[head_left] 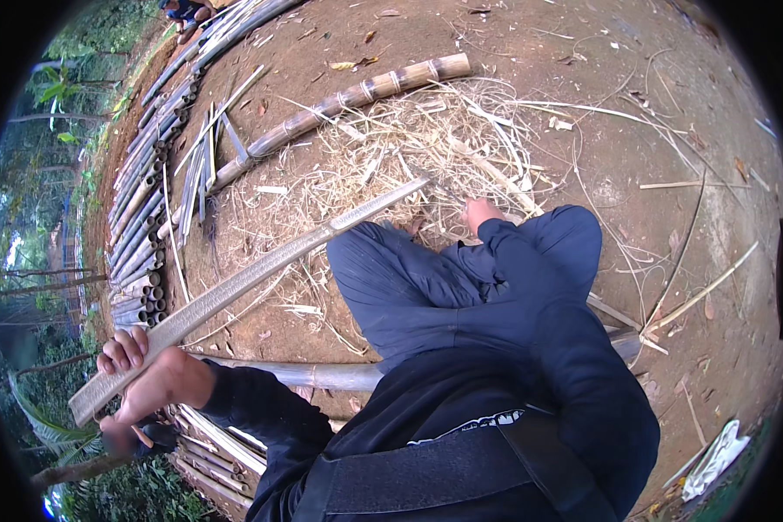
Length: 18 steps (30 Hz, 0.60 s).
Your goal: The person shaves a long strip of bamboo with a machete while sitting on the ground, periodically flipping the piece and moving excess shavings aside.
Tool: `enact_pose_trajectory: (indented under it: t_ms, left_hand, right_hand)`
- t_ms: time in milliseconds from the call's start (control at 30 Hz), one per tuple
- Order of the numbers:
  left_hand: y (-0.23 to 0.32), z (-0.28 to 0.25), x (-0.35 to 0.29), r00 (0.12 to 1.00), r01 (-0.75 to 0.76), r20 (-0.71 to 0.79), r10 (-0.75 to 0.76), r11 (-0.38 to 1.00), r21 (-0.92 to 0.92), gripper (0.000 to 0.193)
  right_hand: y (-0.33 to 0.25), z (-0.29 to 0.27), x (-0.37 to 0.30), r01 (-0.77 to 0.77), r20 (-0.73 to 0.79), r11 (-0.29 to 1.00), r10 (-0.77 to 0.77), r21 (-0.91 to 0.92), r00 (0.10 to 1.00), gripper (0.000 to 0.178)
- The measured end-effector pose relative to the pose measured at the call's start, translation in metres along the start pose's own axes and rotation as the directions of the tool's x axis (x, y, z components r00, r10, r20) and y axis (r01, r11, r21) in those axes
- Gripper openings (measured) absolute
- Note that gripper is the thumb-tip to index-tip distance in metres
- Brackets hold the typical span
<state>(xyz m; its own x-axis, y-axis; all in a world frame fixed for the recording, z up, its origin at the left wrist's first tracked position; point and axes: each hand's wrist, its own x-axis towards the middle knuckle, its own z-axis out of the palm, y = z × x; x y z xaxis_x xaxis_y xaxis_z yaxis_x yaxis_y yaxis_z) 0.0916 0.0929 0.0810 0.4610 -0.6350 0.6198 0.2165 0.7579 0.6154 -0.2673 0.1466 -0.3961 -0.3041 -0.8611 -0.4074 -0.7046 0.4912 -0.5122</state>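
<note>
A long split bamboo slat [235, 285] slants from the lower left up to the middle of the view. My left hand [161, 383] is wrapped round its near end, fingers over the upper edge and thumb below. By the slat's far tip, my right hand [481, 214] is closed on a knife [445, 189]; its narrow dark blade meets or lies just beside the tip, and its handle is mostly hidden in my fist. A heap of pale bamboo shavings [409, 143] spreads over the ground beyond my folded legs.
A thick bamboo pole [348, 100] lies past the shavings, with split strips [207, 161] across it. Stacked bamboo poles [139, 200] line the left. Another pole [317, 375] runs beside me. White cloth or plastic [716, 459] lies lower right. Another person [185, 12] sits far left.
</note>
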Motion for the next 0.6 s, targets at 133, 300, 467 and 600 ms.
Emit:
enact_pose_trajectory:
  t_ms: [133, 300, 467, 600]
  left_hand:
    - [-0.012, 0.03, 0.007, 0.996, -0.006, -0.09, 0.021, 0.987, 0.162, 0.061]
    - [-0.027, 0.055, 0.031, 0.964, 0.136, 0.228, -0.139, 0.99, 0.031, 0.056]
    - [-0.036, 0.096, 0.042, 0.953, 0.025, 0.304, -0.005, 0.998, -0.064, 0.045]
    - [-0.045, 0.115, 0.07, 0.9, 0.099, 0.435, 0.0, 0.974, -0.204, 0.043]
  right_hand:
    - [-0.002, -0.013, -0.023, -0.044, -0.01, 0.998, 0.044, 0.038, 0.999, 0.034]
    - [-0.02, -0.016, -0.051, 0.15, -0.258, 0.966, -0.093, 0.21, 0.962, 0.03]
    - [-0.033, 0.009, -0.111, 0.157, -0.337, 0.914, -0.023, 0.374, 0.941, 0.032]
    - [-0.018, 0.03, -0.127, 0.095, -0.291, 0.925, 0.018, 0.368, 0.957, 0.035]
